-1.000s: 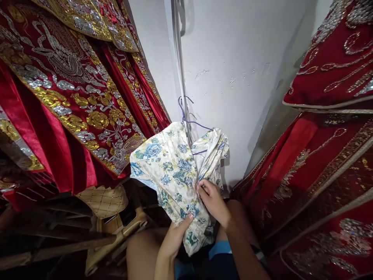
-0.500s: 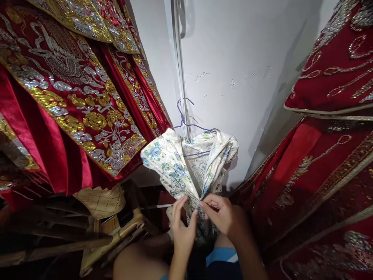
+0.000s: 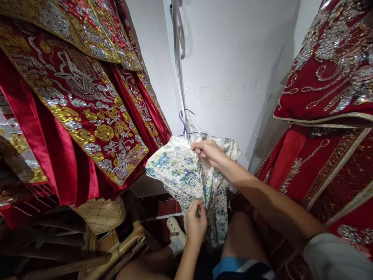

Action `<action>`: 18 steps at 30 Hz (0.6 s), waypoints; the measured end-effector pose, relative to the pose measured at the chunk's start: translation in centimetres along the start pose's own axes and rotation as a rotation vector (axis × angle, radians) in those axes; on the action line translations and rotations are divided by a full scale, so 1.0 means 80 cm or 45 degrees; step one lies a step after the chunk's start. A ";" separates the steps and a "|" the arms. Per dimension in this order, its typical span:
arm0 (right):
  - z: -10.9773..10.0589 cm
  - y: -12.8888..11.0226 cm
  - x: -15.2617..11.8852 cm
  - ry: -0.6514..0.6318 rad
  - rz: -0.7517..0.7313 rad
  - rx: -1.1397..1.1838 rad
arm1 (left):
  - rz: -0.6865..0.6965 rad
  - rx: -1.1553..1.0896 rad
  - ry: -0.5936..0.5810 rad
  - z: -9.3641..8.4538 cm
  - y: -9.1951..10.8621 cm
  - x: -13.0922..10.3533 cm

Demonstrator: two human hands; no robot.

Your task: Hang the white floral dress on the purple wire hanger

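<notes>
A white garment with blue and yellow flowers (image 3: 175,163) hangs on a purple wire hanger (image 3: 184,123) against the wall. My right hand (image 3: 208,151) pinches the garment's front edge high up, near the collar, and the forearm crosses over the garment's right side. Lower down, my left hand (image 3: 196,217) is closed on the front edge of the same garment, where the two sides meet. The front now lies nearly closed between my hands. Fabric hides the hanger's lower bar.
Red costumes with gold and silver sequins (image 3: 105,132) hang at the left, and beaded red garments (image 3: 326,93) at the right. A wooden chair (image 3: 132,233) stands low at the left. A pale clog (image 3: 175,229) is on the floor. Behind is a white wall (image 3: 233,58).
My right hand has moved up from the middle of the garment to near its collar. The neckline, open before, has been drawn together. My left hand has closed on the cloth.
</notes>
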State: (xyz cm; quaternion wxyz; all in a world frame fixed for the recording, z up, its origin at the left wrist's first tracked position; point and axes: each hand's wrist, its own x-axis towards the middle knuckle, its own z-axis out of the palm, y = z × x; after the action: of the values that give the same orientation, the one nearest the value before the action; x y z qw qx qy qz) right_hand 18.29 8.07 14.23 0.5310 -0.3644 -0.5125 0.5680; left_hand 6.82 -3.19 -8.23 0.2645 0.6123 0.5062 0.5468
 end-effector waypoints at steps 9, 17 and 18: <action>0.001 -0.009 -0.008 0.009 -0.175 0.048 | 0.099 -0.126 -0.016 -0.048 0.052 0.050; 0.001 0.014 -0.016 -0.025 -0.351 -0.126 | 0.717 0.247 0.069 -0.092 0.172 0.209; 0.001 0.017 -0.015 -0.021 -0.376 -0.139 | 0.778 0.321 0.063 -0.090 0.178 0.215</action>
State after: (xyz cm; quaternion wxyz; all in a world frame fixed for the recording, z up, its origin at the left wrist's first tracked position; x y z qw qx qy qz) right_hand 18.10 7.03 12.75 0.5841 -0.3087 -0.5949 0.4579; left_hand 2.90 5.83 13.09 -0.0020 0.7501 0.3693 0.5486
